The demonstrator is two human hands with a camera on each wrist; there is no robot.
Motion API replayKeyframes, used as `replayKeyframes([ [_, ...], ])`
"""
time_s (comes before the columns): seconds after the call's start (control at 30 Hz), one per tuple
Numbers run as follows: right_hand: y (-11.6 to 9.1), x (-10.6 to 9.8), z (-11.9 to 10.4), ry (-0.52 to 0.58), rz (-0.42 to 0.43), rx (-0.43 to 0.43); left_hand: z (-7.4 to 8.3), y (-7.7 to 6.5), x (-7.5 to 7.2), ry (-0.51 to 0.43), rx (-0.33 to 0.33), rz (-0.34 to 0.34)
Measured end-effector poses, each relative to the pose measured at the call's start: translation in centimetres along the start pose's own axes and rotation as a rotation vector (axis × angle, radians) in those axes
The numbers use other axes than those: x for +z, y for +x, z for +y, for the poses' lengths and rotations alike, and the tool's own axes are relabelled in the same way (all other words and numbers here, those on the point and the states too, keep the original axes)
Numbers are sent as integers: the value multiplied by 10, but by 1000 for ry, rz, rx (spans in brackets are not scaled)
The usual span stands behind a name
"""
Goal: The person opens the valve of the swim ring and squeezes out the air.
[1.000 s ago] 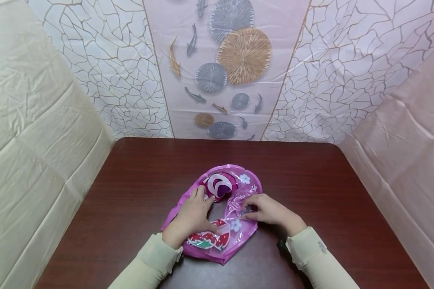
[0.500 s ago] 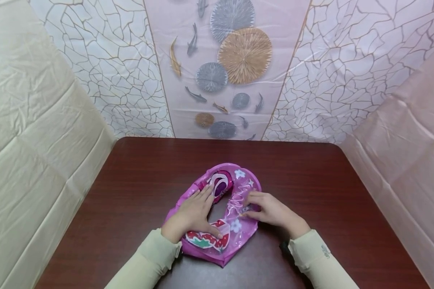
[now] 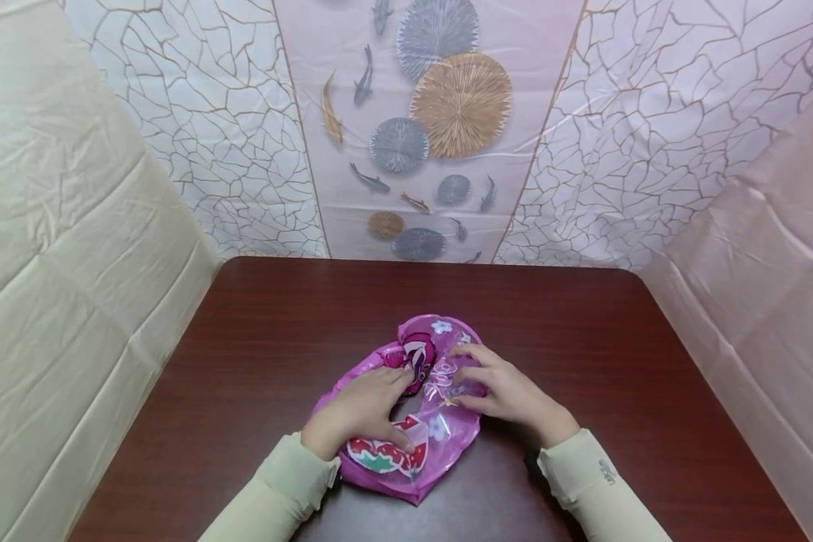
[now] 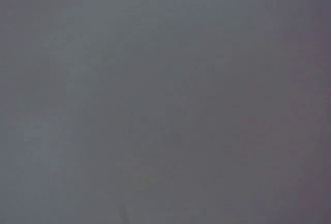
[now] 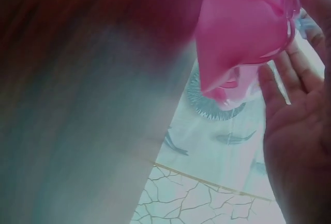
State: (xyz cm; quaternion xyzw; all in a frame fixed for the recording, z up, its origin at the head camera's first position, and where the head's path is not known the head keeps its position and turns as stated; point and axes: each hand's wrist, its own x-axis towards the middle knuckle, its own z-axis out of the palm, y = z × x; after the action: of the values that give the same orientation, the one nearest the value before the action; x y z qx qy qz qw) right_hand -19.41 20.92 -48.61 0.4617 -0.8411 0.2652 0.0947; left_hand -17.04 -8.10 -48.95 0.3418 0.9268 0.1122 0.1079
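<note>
Person at a dark red-brown table, both hands on a slack pink vinyl inflatable ring, which lies near the table's front edge, roughly central, creased, its far end puckered and its near end drawn to a blunt corner. Left hand lies palm down across the ring's left side, fingers laid out long, tips on a dark pink-and-purple print; its thumb is spread wide, resting on the strawberry print. Right hand sits over the right side, fingers bent and fanned apart, index and thumb with a gap between, beside the pale lettering. Right wrist view has a small bluish clear piece by the fingers, other fingers fairly straight; can't tell whether the piece is pinched. White flower prints show too, one at the far end, another below the lettering. Left wrist view is a grey blur, nothing readable. Both sleeves are pale, cuffs turned up, with a bit of dark gear under the right cuff. Behind the table hangs a printed cloth: fish, round discs, crackle pattern either side.
</note>
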Motion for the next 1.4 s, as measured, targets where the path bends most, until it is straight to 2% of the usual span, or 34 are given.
replayKeyframes([
  [0.1, -1, 1, 1, 32, -46, 51, 2, -1, 1, 64, 18, 20],
  [0.27, -4, 2, 4, 88, -111, 115, 4, -3, 1, 76, 24, 38],
  [0.5, -4, 3, 6, 127, -158, 150, 3, -2, 2, 90, 30, -9],
  [0.7, -5, 3, 7, 129, -186, 196, -1, -1, 3, 12, 30, -47],
  [1.07, -4, 4, 8, 137, -192, 208, -6, -3, -6, -150, 48, -36],
  [1.2, -5, 4, 9, 138, -199, 222, -7, -3, -8, -192, 42, -65],
  [1.3, -5, 4, 8, 139, -204, 236, -7, -4, -6, -162, 16, -56],
  [1.4, -4, 3, 8, 149, -213, 245, -8, -8, -5, -62, -24, -3],
])
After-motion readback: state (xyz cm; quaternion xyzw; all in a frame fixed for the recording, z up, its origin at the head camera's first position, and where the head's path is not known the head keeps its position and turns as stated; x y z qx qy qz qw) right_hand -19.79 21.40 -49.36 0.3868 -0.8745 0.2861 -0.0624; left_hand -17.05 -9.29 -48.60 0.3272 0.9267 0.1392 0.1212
